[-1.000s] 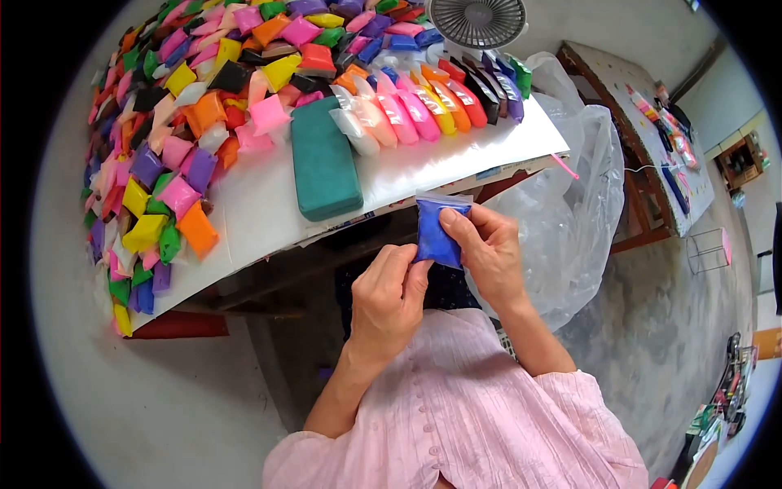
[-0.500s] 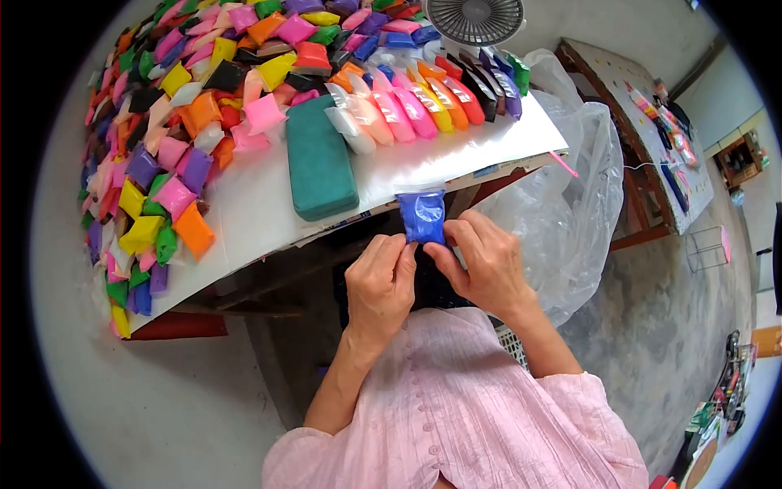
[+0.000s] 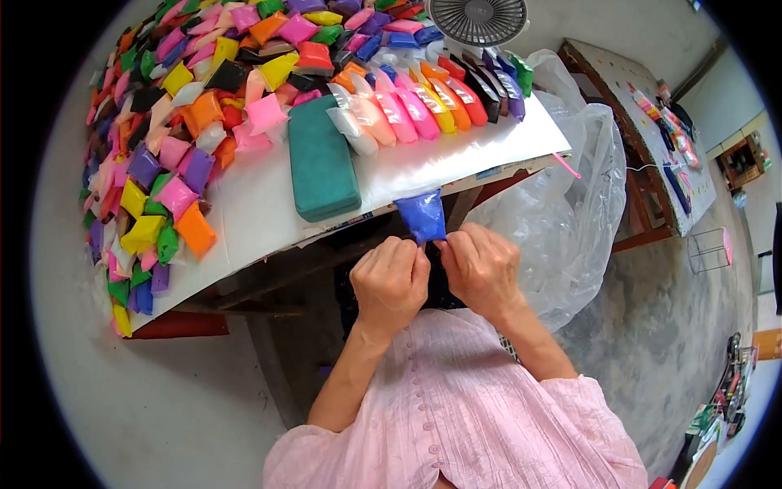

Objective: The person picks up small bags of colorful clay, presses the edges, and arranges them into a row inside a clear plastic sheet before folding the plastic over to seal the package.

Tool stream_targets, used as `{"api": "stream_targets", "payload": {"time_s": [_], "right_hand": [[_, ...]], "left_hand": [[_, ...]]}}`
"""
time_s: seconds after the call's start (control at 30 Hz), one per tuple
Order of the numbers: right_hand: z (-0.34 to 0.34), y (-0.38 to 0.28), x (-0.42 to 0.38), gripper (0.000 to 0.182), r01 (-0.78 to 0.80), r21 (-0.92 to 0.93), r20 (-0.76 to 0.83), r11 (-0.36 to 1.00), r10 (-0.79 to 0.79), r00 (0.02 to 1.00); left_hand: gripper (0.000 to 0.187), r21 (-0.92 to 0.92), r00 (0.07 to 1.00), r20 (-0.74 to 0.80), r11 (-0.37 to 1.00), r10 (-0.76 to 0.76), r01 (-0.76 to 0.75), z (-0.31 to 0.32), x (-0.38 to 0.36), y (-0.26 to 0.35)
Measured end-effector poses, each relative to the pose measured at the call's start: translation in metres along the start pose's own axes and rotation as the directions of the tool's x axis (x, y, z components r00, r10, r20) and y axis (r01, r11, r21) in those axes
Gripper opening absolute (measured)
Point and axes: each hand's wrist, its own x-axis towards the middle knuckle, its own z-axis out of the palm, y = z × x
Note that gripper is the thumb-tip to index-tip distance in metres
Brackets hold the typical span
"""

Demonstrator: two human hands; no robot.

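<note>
A small blue plastic packet (image 3: 422, 215) is held up just in front of the table's near edge, its contents soft-looking. My left hand (image 3: 391, 281) pinches the packet's lower left corner, fingers curled in. At the lower right corner, my right hand (image 3: 482, 262) grips it the same way, thumb and fingers pressed together. Beyond the packet lies a teal rectangular block (image 3: 322, 167) on the white tabletop (image 3: 244, 216). A row of filled packets in several colours, among them a pink one (image 3: 396, 118), lies right of the block.
A large heap of coloured packets (image 3: 175, 155) covers the table's left side. A fan (image 3: 479, 18) stands at the back. Clear plastic bags (image 3: 562, 220) hang beside the table's right end. Another table (image 3: 635, 114) with items is farther right.
Both hands have rolled inward, knuckles now turned up, and the blue packet's lower end has narrowed between them. The pinch at both lower corners continues.
</note>
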Motion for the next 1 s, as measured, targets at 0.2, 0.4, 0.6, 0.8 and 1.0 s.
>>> {"api": "stream_targets", "payload": {"time_s": [0.2, 0.4, 0.6, 0.8, 1.0], "right_hand": [[0.006, -0.012, -0.005, 0.017, -0.074, -0.039, -0.100, 0.996, 0.070, 0.993], [0.013, -0.013, -0.012, 0.014, -0.091, -0.092, -0.107, 0.992, 0.081, 0.991], [0.025, 0.007, -0.027, 0.012, -0.035, -0.098, -0.150, 0.995, 0.020, 0.989], [0.016, 0.012, -0.032, 0.022, -0.005, -0.029, -0.133, 1.000, 0.001, 0.991], [-0.017, 0.007, -0.010, 0.032, -0.180, 0.331, -0.130, 0.926, 0.234, 0.964]], "left_hand": [[0.017, 0.126, 0.997, -0.075, 0.992, 0.032, -0.023, 0.007, -0.003, 0.009], [0.011, 0.164, 0.996, -0.087, 0.986, 0.003, 0.011, 0.019, -0.014, 0.007], [0.027, -0.519, 0.845, 0.162, 0.684, -0.510, 0.512, 0.016, -0.014, 0.013], [0.034, -0.744, 0.735, 0.474, 0.226, -0.484, 0.629, 0.018, -0.008, 0.002], [0.035, -0.721, 0.799, 0.406, 0.382, -0.443, 0.578, 0.016, -0.007, 0.006]]}}
